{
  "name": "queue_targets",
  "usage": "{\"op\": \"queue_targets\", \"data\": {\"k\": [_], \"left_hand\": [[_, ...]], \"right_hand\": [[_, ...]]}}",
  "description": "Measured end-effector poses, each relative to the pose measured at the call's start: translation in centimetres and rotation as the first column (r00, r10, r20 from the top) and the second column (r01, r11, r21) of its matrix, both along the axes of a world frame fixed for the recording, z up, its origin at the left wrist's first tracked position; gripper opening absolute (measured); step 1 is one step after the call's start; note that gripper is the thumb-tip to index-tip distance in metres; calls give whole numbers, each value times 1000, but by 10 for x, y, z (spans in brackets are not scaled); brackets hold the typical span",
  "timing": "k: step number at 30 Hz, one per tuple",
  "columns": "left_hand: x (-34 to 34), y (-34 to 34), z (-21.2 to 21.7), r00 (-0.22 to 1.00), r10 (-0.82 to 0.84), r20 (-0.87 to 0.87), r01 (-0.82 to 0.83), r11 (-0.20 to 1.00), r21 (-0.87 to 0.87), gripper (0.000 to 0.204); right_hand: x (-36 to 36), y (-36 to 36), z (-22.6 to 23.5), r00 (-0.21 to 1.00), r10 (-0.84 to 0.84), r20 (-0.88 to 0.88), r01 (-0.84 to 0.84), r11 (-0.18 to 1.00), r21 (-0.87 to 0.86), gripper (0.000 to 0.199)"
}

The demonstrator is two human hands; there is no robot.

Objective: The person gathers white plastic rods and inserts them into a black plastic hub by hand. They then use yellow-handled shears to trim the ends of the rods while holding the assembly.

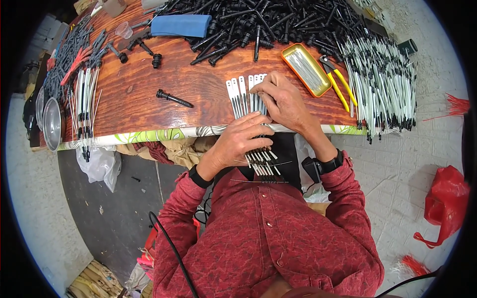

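A fanned row of slim white-and-black strips [242,94] lies over the table's front edge, with holes in the flat white ends. My left hand [244,136] is closed across the middle of the row, holding the strips together. Their lower ends [264,164] stick out below it over my lap, with thin wires crossing them. My right hand [284,102] is beside it, thumb and fingers pinched at the white ends on the row's right side. Those fingers partly hide the strips they grip. A black plastic rod with a ribbed head [174,98] lies to the left.
Black plastic rods [278,22] are heaped at the back, beside a folded blue cloth [181,26]. On the right are a yellow tin of thin pins [306,69], yellow-handled pliers [339,82] and a strip pile [380,82]. More strips [85,107] and a metal bowl [51,124] are left.
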State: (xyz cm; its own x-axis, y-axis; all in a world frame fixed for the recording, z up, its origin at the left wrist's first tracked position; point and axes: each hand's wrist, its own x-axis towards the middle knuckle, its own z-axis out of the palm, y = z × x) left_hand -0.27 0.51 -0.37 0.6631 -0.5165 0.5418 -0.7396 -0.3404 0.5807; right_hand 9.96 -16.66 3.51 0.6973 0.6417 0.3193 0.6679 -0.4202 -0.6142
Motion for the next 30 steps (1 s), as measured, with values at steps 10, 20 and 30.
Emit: {"op": "queue_targets", "data": {"k": [10, 20, 30], "left_hand": [[1, 0, 5, 1000, 20, 3, -20, 1000, 14, 29], [2, -1, 5, 1000, 7, 1, -7, 1000, 22, 29], [1, 1, 5, 1000, 14, -4, -14, 1000, 1, 29]], "right_hand": [[4, 8, -2, 995, 82, 49, -84, 995, 46, 15], [11, 7, -1, 987, 158, 33, -160, 986, 56, 13], [9, 11, -4, 986, 137, 96, -141, 989, 44, 18]]}}
